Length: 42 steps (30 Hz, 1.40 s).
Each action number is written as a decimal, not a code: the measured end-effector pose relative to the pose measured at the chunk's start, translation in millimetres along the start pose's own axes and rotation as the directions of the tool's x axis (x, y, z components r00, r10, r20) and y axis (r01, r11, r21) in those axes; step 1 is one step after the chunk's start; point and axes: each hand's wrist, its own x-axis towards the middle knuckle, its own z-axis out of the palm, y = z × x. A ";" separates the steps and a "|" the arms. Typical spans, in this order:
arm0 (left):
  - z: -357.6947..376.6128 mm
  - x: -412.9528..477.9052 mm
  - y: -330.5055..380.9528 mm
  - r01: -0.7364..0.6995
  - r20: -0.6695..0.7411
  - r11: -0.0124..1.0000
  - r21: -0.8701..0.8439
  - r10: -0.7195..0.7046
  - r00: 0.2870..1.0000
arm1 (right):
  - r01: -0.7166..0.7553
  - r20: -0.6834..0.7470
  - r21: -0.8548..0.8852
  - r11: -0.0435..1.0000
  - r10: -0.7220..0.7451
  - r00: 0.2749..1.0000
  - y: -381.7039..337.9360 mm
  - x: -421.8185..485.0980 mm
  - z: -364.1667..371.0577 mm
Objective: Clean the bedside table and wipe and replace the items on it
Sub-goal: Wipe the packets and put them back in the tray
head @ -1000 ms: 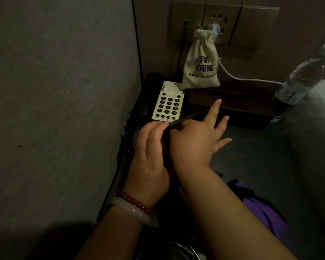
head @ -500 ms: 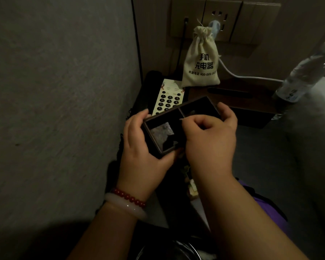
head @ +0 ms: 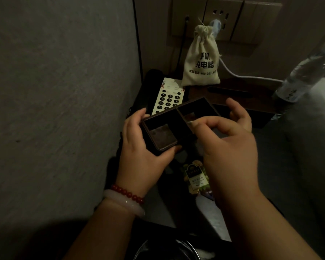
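Keep box level above the phone. Gripped at one end by left hand, pinched at divider by right hand.

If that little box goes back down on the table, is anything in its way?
Yes, probably. The left hand holds the box above the table, and a packet lies right beneath it. The phone sits just behind.

We have a single head cam, wide-angle, looking forward and down, close in on our left hand and right hand mid-frame, wall filling the left, socket panel at top edge, forearms entering from below
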 end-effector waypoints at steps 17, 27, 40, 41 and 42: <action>7.5 -8.3 -17.4 0.018 0.166 0.984 0.177 -0.048 0.985 | 0.254 0.559 -0.437 0.863 0.039 0.828 52.4 -88.7 -100.3; 4.4 -1.2 -17.8 0.078 0.180 0.952 0.295 -0.136 0.974 | 0.475 0.724 -0.517 0.712 0.068 0.687 66.4 -95.7 -98.0; 1.1 -2.6 -12.5 0.117 0.189 0.950 0.290 -0.176 0.966 | 0.620 0.799 -0.485 0.617 0.025 0.600 78.4 -112.9 -70.9; 0.7 -2.3 -12.7 0.110 0.191 0.950 0.292 -0.171 0.967 | 0.613 0.796 -0.486 0.623 0.025 0.605 78.6 -113.0 -70.4; 0.3 -2.2 -13.0 0.102 0.195 0.950 0.296 -0.165 0.967 | 0.605 0.792 -0.486 0.630 0.026 0.610 78.4 -113.0 -70.4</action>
